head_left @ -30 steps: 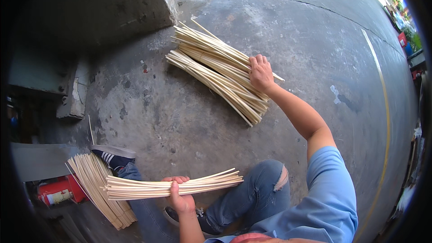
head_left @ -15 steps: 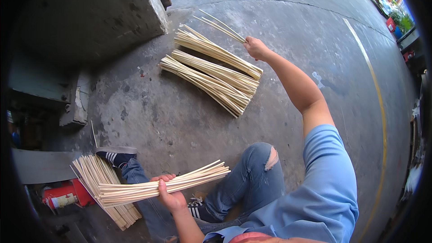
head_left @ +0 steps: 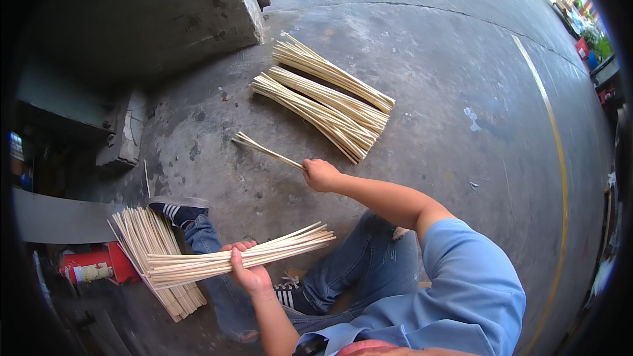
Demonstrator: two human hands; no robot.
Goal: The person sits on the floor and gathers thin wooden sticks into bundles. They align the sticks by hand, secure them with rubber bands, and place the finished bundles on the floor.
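My left hand [head_left: 247, 270] is closed round the middle of a bundle of thin pale wooden sticks [head_left: 290, 242], held level above my legs. In front of my knees, my right hand [head_left: 321, 175] grips a few more sticks [head_left: 267, 149] by one end; they point away to the left. On the floor beyond lie several stick bundles [head_left: 330, 109] side by side. Another pile of sticks [head_left: 155, 237] rests at the lower left beside my shoe, partly behind the bundle in my left hand.
A grey block-like structure [head_left: 165, 20] stands at the upper left, with a broken concrete piece [head_left: 125, 135] below it. A red cylinder [head_left: 99, 265] lies beside the lower-left pile. My bent knee [head_left: 379, 250] is in the middle, and a yellow line [head_left: 560, 171] crosses the floor at right.
My right hand has come back toward me and left from beyond the floor bundles, carrying its few sticks. My left hand keeps its bundle in nearly the same place.
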